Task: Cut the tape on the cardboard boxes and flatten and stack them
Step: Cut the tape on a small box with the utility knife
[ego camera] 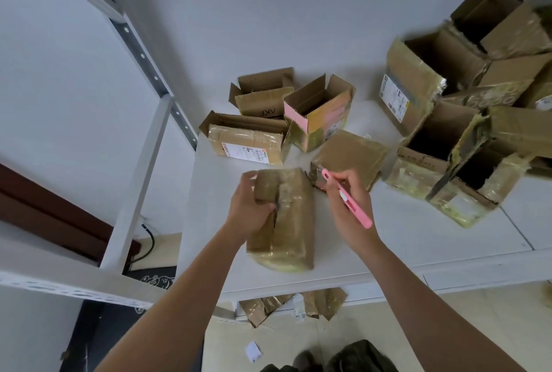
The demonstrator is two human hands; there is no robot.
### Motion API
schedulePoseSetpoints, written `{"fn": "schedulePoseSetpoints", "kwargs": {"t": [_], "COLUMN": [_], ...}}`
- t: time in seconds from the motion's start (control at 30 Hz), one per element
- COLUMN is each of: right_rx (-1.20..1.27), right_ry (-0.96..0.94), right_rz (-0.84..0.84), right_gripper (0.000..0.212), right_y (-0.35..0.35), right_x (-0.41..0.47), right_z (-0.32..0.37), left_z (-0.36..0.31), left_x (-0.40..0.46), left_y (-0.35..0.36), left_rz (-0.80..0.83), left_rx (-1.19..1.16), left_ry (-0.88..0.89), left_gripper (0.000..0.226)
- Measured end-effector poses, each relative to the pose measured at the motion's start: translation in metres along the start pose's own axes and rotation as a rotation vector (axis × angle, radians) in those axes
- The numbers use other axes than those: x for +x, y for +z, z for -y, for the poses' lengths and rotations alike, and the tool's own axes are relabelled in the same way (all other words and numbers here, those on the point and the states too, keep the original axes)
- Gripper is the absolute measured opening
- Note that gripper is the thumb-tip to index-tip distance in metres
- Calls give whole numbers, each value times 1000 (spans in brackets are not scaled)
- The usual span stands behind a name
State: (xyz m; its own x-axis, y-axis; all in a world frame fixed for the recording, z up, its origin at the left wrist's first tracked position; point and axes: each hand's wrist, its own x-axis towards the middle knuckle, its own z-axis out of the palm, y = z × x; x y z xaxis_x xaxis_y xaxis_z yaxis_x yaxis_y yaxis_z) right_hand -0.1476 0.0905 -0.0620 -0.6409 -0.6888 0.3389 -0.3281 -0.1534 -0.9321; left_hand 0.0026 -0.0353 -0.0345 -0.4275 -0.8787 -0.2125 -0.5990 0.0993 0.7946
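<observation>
Cardboard, glossy with tape, fills the white bench (pixel 418 237). Nearest the edge sits a taped box (pixel 283 219), its top seam split. The left hand (pixel 249 207) is curled around the box's far left corner, fingers over the loosened flap. The right hand (pixel 343 198) is closed on a pink cutter (pixel 348 198), held like a pen just right of the box and above the bench; its far tip points toward a flat box (pixel 349 156) lying just beyond. Farther left stand three open boxes (pixel 280 114), close together. To the far right a pile of open boxes (pixel 466 120) leans one on another. Under the bench's near edge, flattened cardboard (pixel 292 304) lies on the floor (pixel 448 327). White shelving (pixel 140 144) rises on the left.
</observation>
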Motion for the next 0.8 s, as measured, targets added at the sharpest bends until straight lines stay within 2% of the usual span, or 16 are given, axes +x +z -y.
{"fn": "schedulePoseSetpoints", "kwargs": {"t": [0.17, 0.3, 0.33, 0.4, 0.47, 0.53, 0.63, 0.8], "right_rx": [29, 49, 72, 93, 116, 216, 331, 314], "right_ry": [-1, 70, 90, 107, 126, 226, 370, 413], "right_rz": [-16, 14, 30, 87, 126, 122, 121, 137], "right_gripper": [4, 9, 9, 7, 5, 5, 19, 19], "right_y": [0, 4, 4, 5, 6, 8, 13, 20], "right_x": [-3, -10, -13, -20, -23, -22, -15, -17], "right_z": [-2, -9, -10, -11, -11, -10, -7, -9], "left_z": [-16, -9, -3, 12, 22, 27, 26, 28], "left_x": [10, 8, 4, -4, -9, -11, -11, -13], "left_y": [-8, -4, -2, 2, 3, 3, -2, -7], "left_rz": [113, 161, 183, 213, 169, 134, 136, 177], "left_rx": [279, 497, 562, 655, 631, 556, 448, 401], "left_ry": [310, 242, 220, 228, 287, 321, 332, 337], "left_gripper": [75, 61, 65, 87, 94, 93, 91, 87]}}
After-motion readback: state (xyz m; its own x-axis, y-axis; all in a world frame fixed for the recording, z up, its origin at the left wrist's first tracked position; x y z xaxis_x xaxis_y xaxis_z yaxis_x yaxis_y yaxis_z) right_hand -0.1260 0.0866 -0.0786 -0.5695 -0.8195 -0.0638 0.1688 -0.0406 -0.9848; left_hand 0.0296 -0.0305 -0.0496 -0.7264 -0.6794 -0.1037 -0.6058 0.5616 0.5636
